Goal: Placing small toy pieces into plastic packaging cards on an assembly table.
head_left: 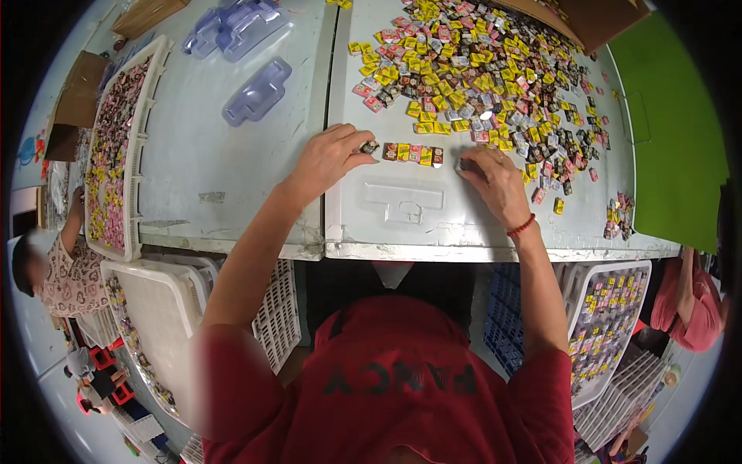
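My left hand [331, 160] pinches a small dark candy-sized box [370, 146] between thumb and fingers, just left of a short row of small boxes [413, 154] in brown, yellow and pink. At the row's right side, my right hand [495, 176] has its fingertips closed on a small pale box [461, 165], partly hidden by the fingers. Nearer to me, a clear shaped plastic tray [425, 195] lies on the white table. Beyond the row spreads a large loose pile of small boxes [479, 73], yellow, pink, black and grey.
Bluish plastic trays [257, 91] lie on the left tabletop [185, 147], some stacked [234, 29]. A white crate [141, 158] of small boxes stands far left. A cardboard box [599, 22] edges the pile. Crates [607, 325] stand below the table's front edge; other people work at both sides.
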{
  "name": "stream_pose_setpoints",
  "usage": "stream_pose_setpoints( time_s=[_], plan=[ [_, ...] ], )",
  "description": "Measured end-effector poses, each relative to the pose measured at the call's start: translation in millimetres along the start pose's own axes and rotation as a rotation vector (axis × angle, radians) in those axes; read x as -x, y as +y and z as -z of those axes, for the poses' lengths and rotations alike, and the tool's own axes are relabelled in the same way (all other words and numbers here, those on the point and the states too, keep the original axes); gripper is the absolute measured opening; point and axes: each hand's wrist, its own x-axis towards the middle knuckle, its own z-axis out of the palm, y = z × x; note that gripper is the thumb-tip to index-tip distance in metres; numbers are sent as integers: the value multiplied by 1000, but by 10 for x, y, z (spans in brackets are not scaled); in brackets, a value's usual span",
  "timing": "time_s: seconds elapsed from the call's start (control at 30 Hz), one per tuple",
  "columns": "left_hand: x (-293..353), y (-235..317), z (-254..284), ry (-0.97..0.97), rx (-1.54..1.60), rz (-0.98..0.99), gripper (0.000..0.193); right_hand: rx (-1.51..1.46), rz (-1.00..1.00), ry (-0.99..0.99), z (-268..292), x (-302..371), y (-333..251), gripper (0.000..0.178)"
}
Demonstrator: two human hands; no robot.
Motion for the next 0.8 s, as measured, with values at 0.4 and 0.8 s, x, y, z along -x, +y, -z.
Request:
stream_pose_setpoints(
  time_s=[0.4,0.8],
  plan=[
    [-97,37,21,-101,11,24,31,89,-31,14,-104,-75,-219,42],
    [-162,73,-189,-32,112,-93,38,225,57,-100,-170,-176,-278,51]
  ],
)
